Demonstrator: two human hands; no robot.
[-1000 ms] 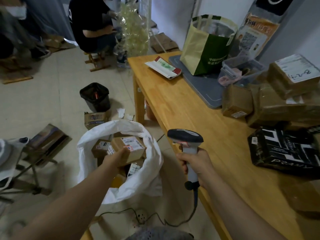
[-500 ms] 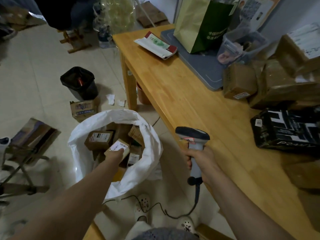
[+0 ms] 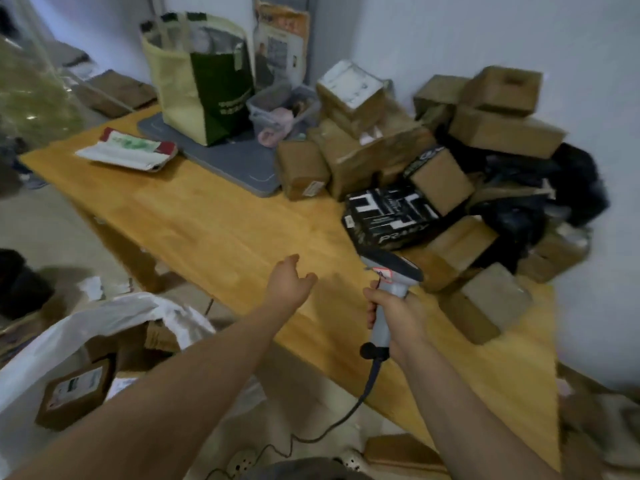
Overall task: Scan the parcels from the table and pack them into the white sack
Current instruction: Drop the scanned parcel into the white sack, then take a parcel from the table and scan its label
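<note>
Fingers [image 3: 372, 304] of the right hand [image 3: 398, 317] are curled round the grey handle of the barcode scanner [image 3: 393, 271]. They grip it upright, with the scan head aimed toward the parcel pile. The scanner cable [image 3: 346, 415] runs from the base of the handle down toward the floor.

The left hand [image 3: 289, 287] is held over the near part of the wooden table [image 3: 207, 230]. Its fingers are relaxed, slightly spread, and hold nothing. Contact with the tabletop cannot be determined.

Parcels: a pile of brown cardboard boxes [image 3: 349, 161] occupies the right part of the table against the wall, mixed with black poly bags [image 3: 512, 216]. A black box with white print [image 3: 388, 216] lies at the front of the pile, just beyond the scan head.

The white sack [image 3: 104, 317] stands open on the floor at lower left, beside the table. It contains several brown boxes. One labelled box [image 3: 74, 393] lies nearest the camera.

At the far end of the table, a green and cream tote bag [image 3: 204, 84] stands on a grey mat [image 3: 235, 161], with a clear tub [image 3: 277, 109] just beside it. A flat red-and-white mailer [image 3: 128, 150] lies near the left edge.
</note>
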